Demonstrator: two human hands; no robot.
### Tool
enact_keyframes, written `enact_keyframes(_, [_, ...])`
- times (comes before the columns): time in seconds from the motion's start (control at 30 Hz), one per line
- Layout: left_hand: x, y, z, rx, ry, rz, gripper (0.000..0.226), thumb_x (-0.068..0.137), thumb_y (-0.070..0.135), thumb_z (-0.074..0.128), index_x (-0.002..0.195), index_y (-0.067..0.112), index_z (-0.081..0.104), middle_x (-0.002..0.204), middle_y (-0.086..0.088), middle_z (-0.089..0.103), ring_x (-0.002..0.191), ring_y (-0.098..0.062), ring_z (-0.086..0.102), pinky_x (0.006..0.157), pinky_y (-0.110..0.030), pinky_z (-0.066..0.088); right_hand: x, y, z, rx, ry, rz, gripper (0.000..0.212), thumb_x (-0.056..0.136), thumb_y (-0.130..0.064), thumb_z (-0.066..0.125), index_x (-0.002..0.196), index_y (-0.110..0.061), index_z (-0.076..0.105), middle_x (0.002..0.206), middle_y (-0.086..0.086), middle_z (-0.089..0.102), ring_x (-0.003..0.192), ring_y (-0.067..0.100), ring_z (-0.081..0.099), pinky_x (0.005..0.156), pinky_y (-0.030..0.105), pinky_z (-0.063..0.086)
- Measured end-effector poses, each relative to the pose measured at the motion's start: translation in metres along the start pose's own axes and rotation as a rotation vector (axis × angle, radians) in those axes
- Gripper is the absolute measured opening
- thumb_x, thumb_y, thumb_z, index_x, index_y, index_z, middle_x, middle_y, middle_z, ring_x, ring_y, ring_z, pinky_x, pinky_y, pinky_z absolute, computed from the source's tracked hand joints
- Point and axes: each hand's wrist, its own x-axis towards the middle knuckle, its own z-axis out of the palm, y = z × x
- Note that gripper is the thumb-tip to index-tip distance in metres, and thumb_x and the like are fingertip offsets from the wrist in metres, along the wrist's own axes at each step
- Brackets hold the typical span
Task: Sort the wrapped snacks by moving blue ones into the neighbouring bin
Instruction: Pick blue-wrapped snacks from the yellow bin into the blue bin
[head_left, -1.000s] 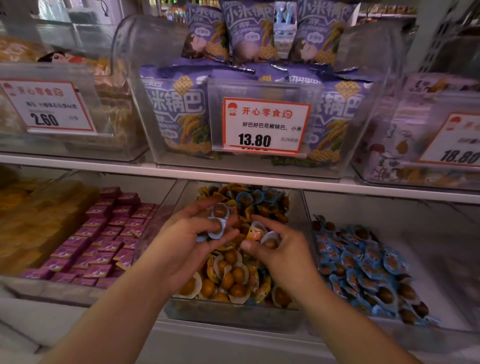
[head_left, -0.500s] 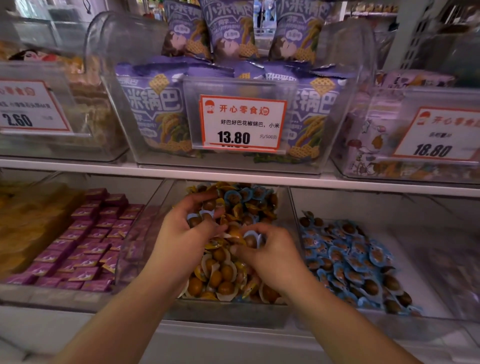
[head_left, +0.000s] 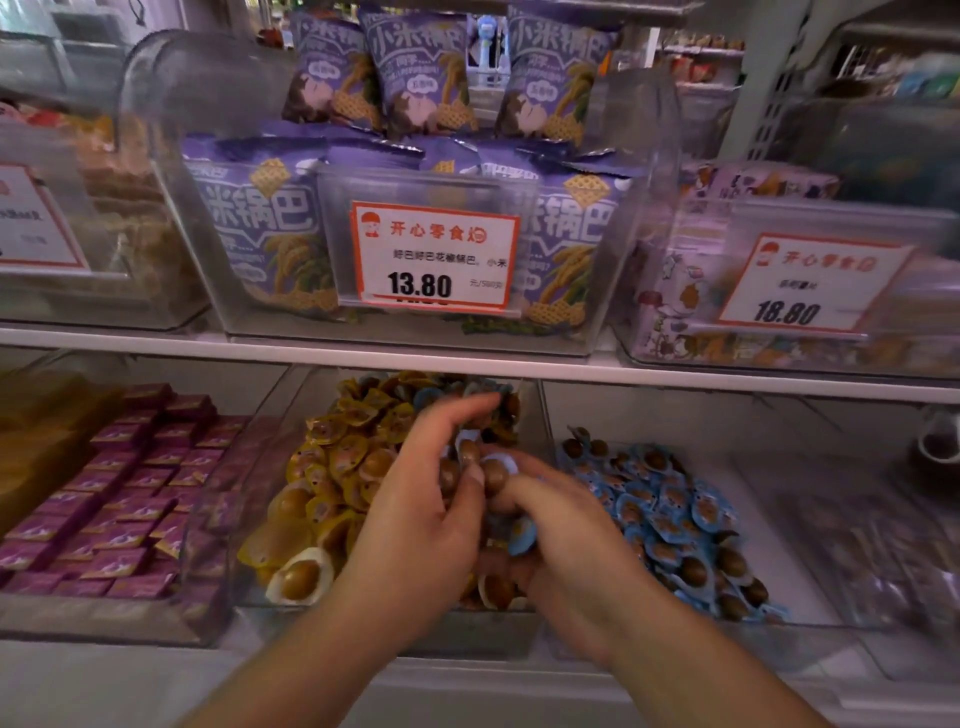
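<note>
Both hands are curled as a grip on blue wrapped snacks (head_left: 501, 462) over the middle bin (head_left: 270, 415): the left hand (head_left: 415, 519) cups a few, and the right hand (head_left: 566, 525) pinches others, including one near its palm. The packets look light, slick and crinkly, each around a firm brown ball, so pinching the flat wrapper rim seems safest. The neighbouring bin (head_left: 779, 618) lies just right of the middle bin, holding the blue pile (head_left: 670, 509).

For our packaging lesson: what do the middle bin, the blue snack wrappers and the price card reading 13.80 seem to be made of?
Middle bin: clear rigid plastic, probably acrylic; the purple packs beside it show through its glossy wall.
Blue snack wrappers: thin plastic film, seemingly; shiny, with a brown snack visible inside each.
Price card: printed paper or card, matt white with orange border, apparently in a clear holder.
</note>
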Motion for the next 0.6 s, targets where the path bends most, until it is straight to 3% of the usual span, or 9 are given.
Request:
enact_keyframes(0.1, [-0.006,0.008,0.024,0.196,-0.135,0.175,0.056,0.093,0.011,0.047,0.140,0.041,0.042,0.143,0.037,0.036,0.137,0.009,0.033,0.119,-0.038,0.031,-0.015,-0.005,-0.011,0.287,-0.035,0.016,0.043,0.072,-0.017,0.054,0.110,-0.007,0.071,0.115,0.020,0.070,0.103,0.027,0.068,0.084,0.041,0.053])
enact_keyframes(0.17, [-0.006,0.013,0.036,0.270,-0.214,0.178,0.060,0.095,0.021,0.045,0.148,0.043,0.025,0.142,0.047,0.025,0.138,0.018,0.020,0.123,-0.044,0.019,-0.022,-0.008,-0.018,0.306,0.009,-0.003,0.035,0.080,-0.032,0.062,0.107,-0.017,0.076,0.111,0.009,0.074,0.102,0.019,0.071,0.081,0.036,0.055])
enact_keyframes(0.23, [-0.006,0.017,0.045,0.344,-0.290,0.213,0.070,0.098,0.032,0.039,0.156,0.035,0.000,0.158,0.031,0.014,0.146,0.012,0.002,0.125,-0.040,0.005,-0.026,-0.011,-0.026,0.246,0.080,-0.043,0.038,0.082,-0.046,0.067,0.116,-0.029,0.072,0.115,0.000,0.074,0.104,0.014,0.071,0.082,0.033,0.056])
enact_keyframes(0.3, [-0.005,0.021,0.053,0.396,-0.355,0.264,0.080,0.095,0.042,0.033,0.154,0.030,-0.019,0.165,0.017,-0.001,0.150,0.001,-0.010,0.123,-0.032,-0.006,-0.028,-0.015,-0.039,0.177,0.141,-0.140,0.044,0.078,-0.041,0.071,0.121,-0.029,0.068,0.118,0.001,0.073,0.108,0.017,0.070,0.083,0.033,0.058])
enact_keyframes(0.43, [-0.006,0.015,0.067,0.422,-0.442,0.237,0.087,0.093,0.058,0.036,0.147,0.040,-0.030,0.157,0.028,-0.023,0.144,0.004,-0.026,0.120,-0.023,-0.011,-0.025,-0.021,-0.074,0.130,0.217,-0.134,0.033,0.081,-0.025,0.073,0.113,-0.019,0.073,0.114,0.013,0.073,0.106,0.031,0.070,0.086,0.046,0.059])
enact_keyframes(0.5, [-0.002,0.005,0.065,0.410,-0.458,0.190,0.080,0.090,0.067,0.031,0.146,0.049,-0.024,0.155,0.034,-0.020,0.144,0.007,-0.023,0.120,-0.022,-0.004,-0.016,-0.019,-0.094,0.114,0.334,-0.067,0.027,0.087,-0.018,0.072,0.113,-0.012,0.071,0.111,0.018,0.073,0.102,0.036,0.071,0.085,0.051,0.059])
enact_keyframes(0.6, [0.013,-0.019,0.045,0.415,-0.345,0.182,0.060,0.093,0.061,0.037,0.150,0.046,0.026,0.160,0.025,0.019,0.147,0.005,0.013,0.120,-0.026,0.018,0.004,-0.022,-0.124,0.024,0.517,-0.079,0.011,0.091,-0.010,0.068,0.101,-0.011,0.066,0.091,0.015,0.069,0.075,0.027,0.067,0.057,0.031,0.054])
